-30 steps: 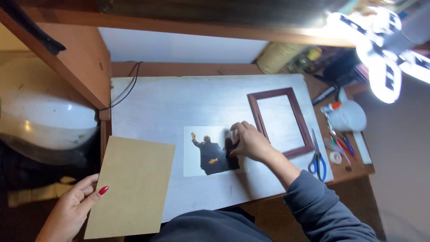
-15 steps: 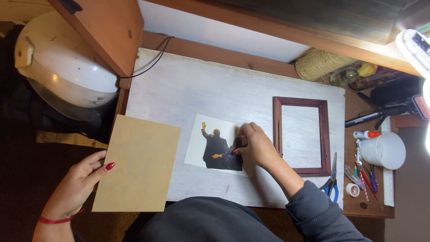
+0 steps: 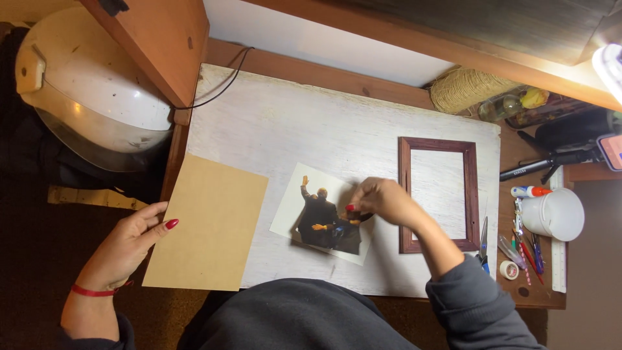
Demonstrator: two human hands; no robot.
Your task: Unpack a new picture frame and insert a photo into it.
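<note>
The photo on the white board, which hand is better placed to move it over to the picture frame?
Right, most likely. The right hand already rests on the photo, and the picture frame lies just beside it on that side. The left hand is holding the brown card at the board's far edge.

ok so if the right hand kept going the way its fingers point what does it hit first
The right hand points left across the photo it already touches. Past the photo's far edge lies bare white board, then the brown card the left hand holds. Likely the card first.
</note>
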